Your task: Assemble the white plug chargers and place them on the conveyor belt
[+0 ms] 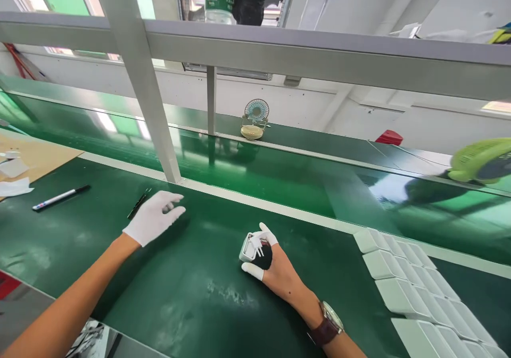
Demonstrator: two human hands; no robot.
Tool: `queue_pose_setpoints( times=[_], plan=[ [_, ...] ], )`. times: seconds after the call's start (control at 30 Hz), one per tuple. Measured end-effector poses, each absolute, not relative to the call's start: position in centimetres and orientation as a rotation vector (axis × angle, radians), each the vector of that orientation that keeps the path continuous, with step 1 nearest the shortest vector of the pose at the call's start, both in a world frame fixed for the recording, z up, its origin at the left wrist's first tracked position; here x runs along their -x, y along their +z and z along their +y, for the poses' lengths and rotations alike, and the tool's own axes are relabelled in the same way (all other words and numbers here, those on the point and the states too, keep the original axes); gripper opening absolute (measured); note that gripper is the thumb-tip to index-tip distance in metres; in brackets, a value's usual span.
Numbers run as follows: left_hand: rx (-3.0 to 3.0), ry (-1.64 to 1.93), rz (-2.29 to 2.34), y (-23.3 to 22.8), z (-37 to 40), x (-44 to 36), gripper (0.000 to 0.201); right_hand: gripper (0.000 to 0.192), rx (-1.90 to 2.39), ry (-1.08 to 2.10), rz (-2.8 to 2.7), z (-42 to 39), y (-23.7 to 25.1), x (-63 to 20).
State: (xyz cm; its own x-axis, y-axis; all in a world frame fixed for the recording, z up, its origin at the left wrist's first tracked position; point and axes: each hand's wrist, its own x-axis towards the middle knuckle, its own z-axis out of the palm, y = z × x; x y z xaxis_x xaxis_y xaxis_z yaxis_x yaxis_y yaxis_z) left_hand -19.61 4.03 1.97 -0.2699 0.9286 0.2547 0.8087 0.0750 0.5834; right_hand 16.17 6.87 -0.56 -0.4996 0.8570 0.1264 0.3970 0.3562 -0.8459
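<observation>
My left hand [154, 218], in a white glove, hovers above the green work surface with thumb and fingers apart and nothing visible between them. Close behind it lies a thin black tool [138, 205] with two fine tips, perhaps tweezers, partly hidden by the glove. My right hand [281, 275] wears white finger cots and grips a small white plug adapter [248, 247] between thumb and fingers. Its open side shows two pale prongs; a dark round area sits beside them. The fingers hide part of it.
At the right stand rows of white plastic casings [403, 294]. A marker pen [59, 198] and papers [14, 167] lie left. A grey metal post [147, 81] and crossbar [319, 59] rise beyond the hands. A small fan [256, 114] and a green fan [479, 158] stand farther back.
</observation>
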Motion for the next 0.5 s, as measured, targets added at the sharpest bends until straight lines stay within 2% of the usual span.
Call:
queue_pose_setpoints(
  times=[0.13, 0.23, 0.3, 0.37, 0.5],
  plan=[
    [-1.894, 0.808, 1.594, 1.6, 3.2, 11.8, 0.051, 0.085, 1.134, 1.115, -2.009, 6.7, -1.0, -17.0],
    [-1.959, 0.816, 1.405, 0.0, 3.0, 7.1, 0.086, 0.093, 1.146, 1.117, -2.047, 6.6, -1.2, -17.8],
    [-1.989, 0.847, 1.375, -0.9, 3.3, 5.1, 0.101, 0.088, 1.108, 1.068, -2.092, 6.5, -1.3, -18.3],
    [-2.029, 0.88, 1.352, -1.2, 3.8, 4.0, 0.098, 0.075, 1.014, 1.01, -2.14, 6.4, -1.4, -18.7],
    [-2.17, 0.975, 1.274, -0.2, 4.8, 3.5, 0.071, 0.05, 0.886, 0.851, -2.165, 6.4, -1.5, -18.7]
  ],
)
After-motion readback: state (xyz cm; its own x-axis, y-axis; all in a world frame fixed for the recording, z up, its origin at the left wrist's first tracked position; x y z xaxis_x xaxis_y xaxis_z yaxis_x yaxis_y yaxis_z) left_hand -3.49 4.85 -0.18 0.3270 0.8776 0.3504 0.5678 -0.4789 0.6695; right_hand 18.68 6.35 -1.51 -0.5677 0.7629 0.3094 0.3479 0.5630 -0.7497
